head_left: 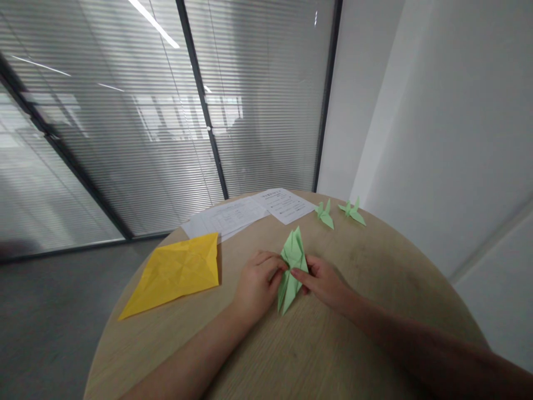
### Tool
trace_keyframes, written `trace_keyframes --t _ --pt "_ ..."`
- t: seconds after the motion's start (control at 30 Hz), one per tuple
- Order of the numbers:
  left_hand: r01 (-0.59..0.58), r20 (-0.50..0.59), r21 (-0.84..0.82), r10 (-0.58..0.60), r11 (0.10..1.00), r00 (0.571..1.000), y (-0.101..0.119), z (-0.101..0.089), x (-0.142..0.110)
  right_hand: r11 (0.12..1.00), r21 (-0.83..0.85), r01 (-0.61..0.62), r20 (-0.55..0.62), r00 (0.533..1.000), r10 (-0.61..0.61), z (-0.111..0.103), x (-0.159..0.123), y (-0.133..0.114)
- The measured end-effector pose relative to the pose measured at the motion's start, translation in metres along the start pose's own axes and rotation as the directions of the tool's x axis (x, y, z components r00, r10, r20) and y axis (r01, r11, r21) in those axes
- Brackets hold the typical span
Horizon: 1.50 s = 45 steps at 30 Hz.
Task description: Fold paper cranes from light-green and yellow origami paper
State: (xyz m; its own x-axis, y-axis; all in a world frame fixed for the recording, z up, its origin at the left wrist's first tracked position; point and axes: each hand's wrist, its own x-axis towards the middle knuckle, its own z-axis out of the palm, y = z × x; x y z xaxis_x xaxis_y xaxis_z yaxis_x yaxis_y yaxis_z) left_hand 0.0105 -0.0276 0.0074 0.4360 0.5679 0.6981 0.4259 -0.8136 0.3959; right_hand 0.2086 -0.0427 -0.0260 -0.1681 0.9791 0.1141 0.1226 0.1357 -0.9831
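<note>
Between my two hands is a piece of folded green origami paper (295, 251), a long pointed shape with two narrow points towards me and more points at the far end. My left hand (259, 280) pinches its left edge near the middle, fingers closed. From the right, my right hand (322, 281) grips the opposite edge, thumb on top and fingers partly hidden beneath. Farther back stand two finished-looking green paper cranes, one crane (325, 214) nearer the middle and another crane (353, 211) to its right.
A creased yellow paper sheet (179, 269) lies on the left of the round wooden table (375, 278). White printed sheets (233, 216) overlap at the far edge. Behind are a glass partition with blinds (266, 111) and a white wall (449, 111) on the right.
</note>
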Motion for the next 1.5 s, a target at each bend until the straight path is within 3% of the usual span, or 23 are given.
trace_keyframes --t 0.2,0.53,0.73,0.9,1.03,1.2,1.3,1.4,1.5 --pt "0.008 0.057 -0.004 -0.007 1.0 0.998 0.006 -0.004 0.0 0.999 0.017 0.034 0.012 0.999 -0.034 0.0 -0.002 -0.002" --pt "0.006 0.184 0.049 -0.015 0.999 0.983 0.017 -0.007 0.003 0.993 -0.115 0.026 -0.036 0.999 -0.03 -0.003 -0.001 -0.004" --pt "0.095 0.177 0.034 -0.099 0.995 0.979 0.012 -0.006 0.002 0.978 -0.205 0.023 -0.091 0.995 -0.043 -0.005 -0.009 -0.005" --pt "0.261 0.125 -0.112 -0.247 0.959 0.961 0.016 -0.005 0.003 0.938 -0.283 0.199 -0.034 0.976 -0.217 -0.007 -0.011 -0.014" --pt "0.459 0.137 -0.37 -0.442 0.808 0.887 0.016 -0.002 0.007 0.854 -0.379 0.355 -0.019 0.92 -0.391 -0.006 -0.011 -0.017" --pt "0.584 0.246 -0.642 -0.587 0.497 0.771 0.012 0.003 0.01 0.822 -0.402 0.403 -0.044 0.888 -0.457 -0.003 -0.015 -0.012" --pt "0.615 0.301 -0.721 -0.654 0.321 0.694 0.01 0.006 0.01 0.776 -0.472 0.418 -0.016 0.876 -0.482 -0.003 -0.015 -0.012" --pt "0.619 0.384 -0.766 -0.649 0.173 0.657 0.007 0.009 0.008 0.707 -0.571 0.418 -0.002 0.86 -0.51 -0.005 -0.015 -0.012" --pt "0.641 0.422 -0.754 -0.643 0.142 0.639 0.004 0.01 0.007 0.659 -0.618 0.429 0.025 0.848 -0.53 -0.008 -0.013 -0.011"
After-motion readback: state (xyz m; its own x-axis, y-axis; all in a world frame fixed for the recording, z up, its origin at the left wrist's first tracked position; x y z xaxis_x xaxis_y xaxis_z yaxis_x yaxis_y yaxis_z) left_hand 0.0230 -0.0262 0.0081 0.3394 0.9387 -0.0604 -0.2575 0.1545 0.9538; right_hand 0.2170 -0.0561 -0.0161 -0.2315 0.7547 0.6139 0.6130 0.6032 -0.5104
